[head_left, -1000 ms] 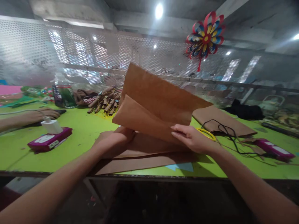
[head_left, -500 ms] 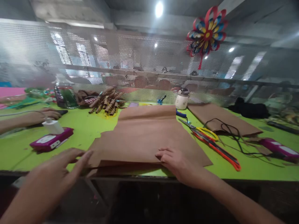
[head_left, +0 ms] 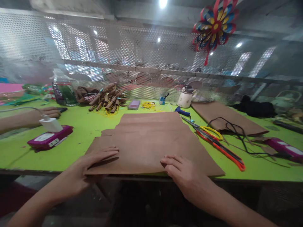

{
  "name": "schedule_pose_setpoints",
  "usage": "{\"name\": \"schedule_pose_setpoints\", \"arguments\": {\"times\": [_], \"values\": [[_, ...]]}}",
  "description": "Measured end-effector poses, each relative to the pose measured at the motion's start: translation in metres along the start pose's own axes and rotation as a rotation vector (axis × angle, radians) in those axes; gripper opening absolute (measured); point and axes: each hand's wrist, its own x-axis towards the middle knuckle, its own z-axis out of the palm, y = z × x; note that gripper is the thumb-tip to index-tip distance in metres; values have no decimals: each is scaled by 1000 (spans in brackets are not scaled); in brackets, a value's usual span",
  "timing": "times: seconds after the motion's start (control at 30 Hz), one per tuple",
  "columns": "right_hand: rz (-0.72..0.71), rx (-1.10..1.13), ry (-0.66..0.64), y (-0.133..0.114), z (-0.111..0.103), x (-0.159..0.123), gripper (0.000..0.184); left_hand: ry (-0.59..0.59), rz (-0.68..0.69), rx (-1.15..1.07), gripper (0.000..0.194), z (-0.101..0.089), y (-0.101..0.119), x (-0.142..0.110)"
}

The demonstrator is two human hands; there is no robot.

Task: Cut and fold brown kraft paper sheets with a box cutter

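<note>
A stack of brown kraft paper sheets (head_left: 142,142) lies before me, its front edge at the table's front edge. My left hand (head_left: 92,164) is on the near left corner, its long fingers stretched across the top and its thumb down at the paper's edge, mostly hidden. At the front edge, right of the middle, my right hand (head_left: 181,168) grips the paper with bent fingers on top; its thumb is out of sight. To the right lie scissors (head_left: 200,127) with yellow handles and a red-orange handled tool (head_left: 222,151) beside them.
A purple power strip (head_left: 50,138) with a white plug stands at left, near another person's hand (head_left: 47,115). Behind are rolled brown tubes (head_left: 107,99), a blue glue gun (head_left: 182,111) and a white bottle (head_left: 185,97). More folded brown paper (head_left: 227,118) and a black cord lie right.
My left hand has moved right and onto the paper's near left corner. The raised front edge has come down flat, and the back of the paper lies lower. My right hand stays at the front edge.
</note>
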Motion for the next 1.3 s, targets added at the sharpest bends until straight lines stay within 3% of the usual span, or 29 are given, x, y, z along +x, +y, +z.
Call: {"name": "schedule_pose_setpoints", "arguments": {"times": [0.17,0.23,0.33,0.5,0.83,1.1,1.3], "values": [[85,-64,-80,17,-18,-16,38,27,57,-124,41,13,-21,3],[161,-105,-105,29,-22,-26,47,12,43,-110,41,13,-18,2],[200,-146,-96,44,-20,-39,53,-32,27,-61,60,6,-5,0],[217,-133,-105,46,-16,-41,54,-120,14,64,75,-10,9,6],[257,-69,-124,39,-27,-28,44,-216,90,-44,69,-11,-12,23],[252,-98,-23,44,-18,-18,24,-229,126,-23,62,-7,-24,44],[184,-65,-123,47,-29,-29,39,-174,93,-59,42,-8,-24,40]]}}
